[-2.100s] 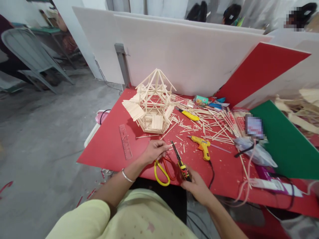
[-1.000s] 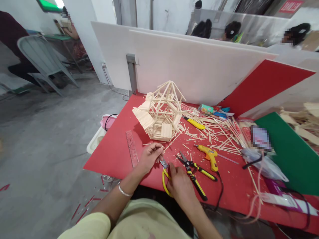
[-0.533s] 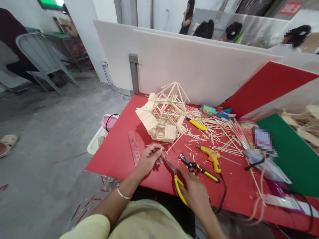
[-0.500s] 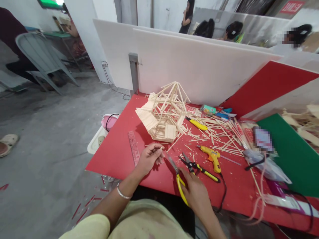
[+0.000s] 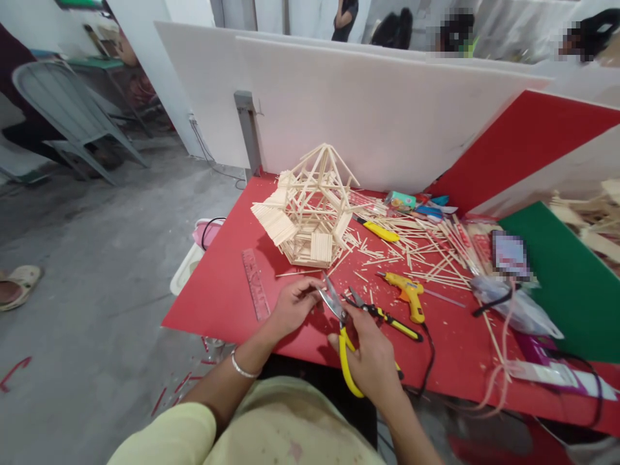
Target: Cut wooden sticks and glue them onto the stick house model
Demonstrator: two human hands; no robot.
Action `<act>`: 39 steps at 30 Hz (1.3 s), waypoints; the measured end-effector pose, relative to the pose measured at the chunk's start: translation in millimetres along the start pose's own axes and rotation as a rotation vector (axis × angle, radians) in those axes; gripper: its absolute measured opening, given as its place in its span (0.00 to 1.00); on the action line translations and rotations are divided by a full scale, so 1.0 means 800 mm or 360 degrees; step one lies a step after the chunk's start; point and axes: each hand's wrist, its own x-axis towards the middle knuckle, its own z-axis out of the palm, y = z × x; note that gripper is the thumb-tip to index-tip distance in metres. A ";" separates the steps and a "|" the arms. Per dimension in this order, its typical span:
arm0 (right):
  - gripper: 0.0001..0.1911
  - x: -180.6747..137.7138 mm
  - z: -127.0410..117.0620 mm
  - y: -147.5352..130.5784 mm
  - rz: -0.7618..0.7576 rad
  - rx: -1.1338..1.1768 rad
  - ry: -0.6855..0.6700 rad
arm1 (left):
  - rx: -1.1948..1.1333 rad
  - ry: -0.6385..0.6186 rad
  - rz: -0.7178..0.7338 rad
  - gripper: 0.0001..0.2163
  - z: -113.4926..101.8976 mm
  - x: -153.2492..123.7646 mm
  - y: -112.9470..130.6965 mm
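My right hand (image 5: 372,358) grips yellow-handled scissors (image 5: 340,326), blades open and pointing up-left toward my left hand. My left hand (image 5: 293,303) is pinched shut on a small thin stick piece, too small to see well, right at the blades. Just beyond the hands stands a stick model house (image 5: 310,206) on the red board (image 5: 217,290). Yellow-and-black pliers (image 5: 382,314) lie on the board just right of the scissors.
A yellow glue gun (image 5: 409,298) with its black cord, a yellow utility knife (image 5: 378,229), a red ruler (image 5: 254,284) and several loose sticks (image 5: 426,252) lie on the board. White panels stand behind. A green board (image 5: 566,284) and plastic bag (image 5: 513,307) sit right.
My right hand put down the pliers and took up the yellow scissors, then raised them to the stick in my left hand. The view shifted slightly.
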 end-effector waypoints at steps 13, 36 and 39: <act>0.25 0.003 -0.007 0.006 -0.0081 -0.0095 0.0002 | 0.0343 -0.0086 0.0226 0.06 -0.001 0.003 -0.001; 0.23 -0.001 0.010 0.027 -0.0080 -0.0056 0.0047 | 0.0373 -0.0146 0.0125 0.10 -0.010 0.002 -0.010; 0.25 0.004 -0.002 0.019 -0.0094 -0.0217 0.0039 | 0.0407 -0.0191 0.0253 0.10 -0.011 0.004 -0.011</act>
